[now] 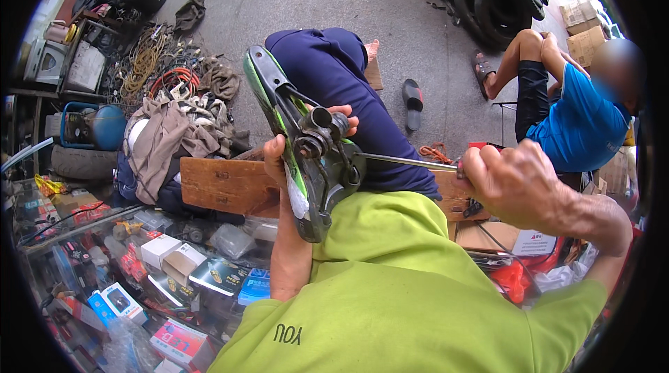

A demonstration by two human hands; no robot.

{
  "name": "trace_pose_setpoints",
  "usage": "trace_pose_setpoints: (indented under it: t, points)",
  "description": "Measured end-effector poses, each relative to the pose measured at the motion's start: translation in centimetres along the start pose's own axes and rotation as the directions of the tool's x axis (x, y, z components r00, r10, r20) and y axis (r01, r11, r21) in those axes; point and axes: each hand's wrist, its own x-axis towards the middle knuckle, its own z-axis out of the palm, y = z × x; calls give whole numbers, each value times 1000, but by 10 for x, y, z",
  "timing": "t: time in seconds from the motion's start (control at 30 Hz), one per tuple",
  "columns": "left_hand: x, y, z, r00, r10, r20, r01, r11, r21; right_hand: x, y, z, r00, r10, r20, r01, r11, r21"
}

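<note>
While the view runs left to right, entries follow.

Glass case (pixel 104 261): lower left, stocked with small boxes; a blue tank (pixel 104 126) and a pile of cloth (pixel 171 140) sit behind it, cables (pixel 150 59) beyond.

Plank (pixel 223 185): wooden, lying across the middle, just behind the work.

Left hand (pixel 279 157): wrapped around the green-and-black part (pixel 300 157), thumb in front, fingertips showing on the far side near the knee (pixel 334 66).

Part: held tilted above the lap, upper end toward the top left, with a dark metal fitting (pixel 324 140) at its middle.

Screwdriver (pixel 404 161): long steel shaft, roughly level, tip set into the fitting.

Right hand (pixel 512 181): clenched on the screwdriver's handle, which it mostly hides.

Sandal (pixel 412 103): loose on the concrete.

Second person (pixel 578 122): seated at the right, blue shirt, near a tyre (pixel 498 11) and cartons (pixel 585 42).

Risk, as judged: the tip could slip out of the fitting under a hard push, since the part is braced only by one hand; the shaft would then run toward the left fingers. A loosened fitting piece might also drop among the clutter below.
</note>
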Motion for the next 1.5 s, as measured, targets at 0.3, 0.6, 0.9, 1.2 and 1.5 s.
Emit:
trace_pose_setpoints:
  t: [0.3, 0.6, 0.9, 1.2, 1.5]
  points:
    - [21, 2, 54, 991, 47, 125, -6, 950, -312, -10, -7, -52, 853, 284, -438, -131, 929, 347]
    - [33, -29, 77, 999, -1, -40, -14, 934, -356, 37, -6, -13, -94, 661, -745, 371, 717, 590]
    - [1, -28, 72, 968, 128, -214, -132, 991, -4, 55, -28, 16, 117, 824, -554, 796, 256, 549]
    - [-8, -28, 43, 976, 134, -174, -122, 990, 77, 48, -26, 30, 211, 782, -587, 867, 128, 481]
    - [-2, -33, 29, 984, 153, -89, -152, 988, 25, 46, 8, 27, 340, -81, -937, 839, -423, 341]
